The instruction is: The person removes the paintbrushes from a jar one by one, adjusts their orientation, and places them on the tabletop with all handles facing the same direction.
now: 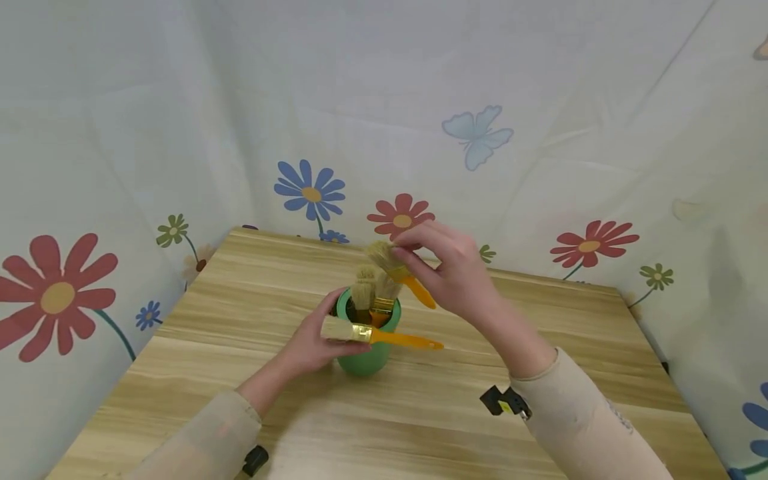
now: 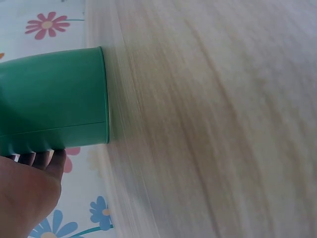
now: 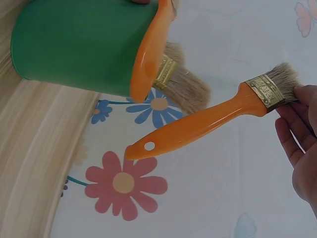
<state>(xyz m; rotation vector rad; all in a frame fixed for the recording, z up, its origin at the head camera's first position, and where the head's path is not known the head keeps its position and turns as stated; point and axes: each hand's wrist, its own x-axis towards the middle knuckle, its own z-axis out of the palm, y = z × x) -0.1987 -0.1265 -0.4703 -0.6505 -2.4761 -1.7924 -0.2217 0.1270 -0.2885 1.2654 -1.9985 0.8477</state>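
My left hand (image 1: 312, 340) grips the side of a green cup (image 1: 364, 363), fingers round its far side in the left wrist view. Across the cup's front rim lies a flat paintbrush with an orange handle (image 1: 405, 340), its pale bristles over the left hand by the thumb. Several more brushes stand bristles up inside the cup, their bristles (image 1: 363, 293) above the rim. Above and to the right, my right hand (image 1: 453, 267) pinches another paintbrush (image 3: 198, 125) by its bristles. That brush has a gold ferrule, and its orange handle slants down in the head view.
The cup stands on a wood-grain table (image 1: 480, 413). A pale cloth backdrop (image 1: 372, 80) printed with flowers and a butterfly rises behind and along both sides of it.
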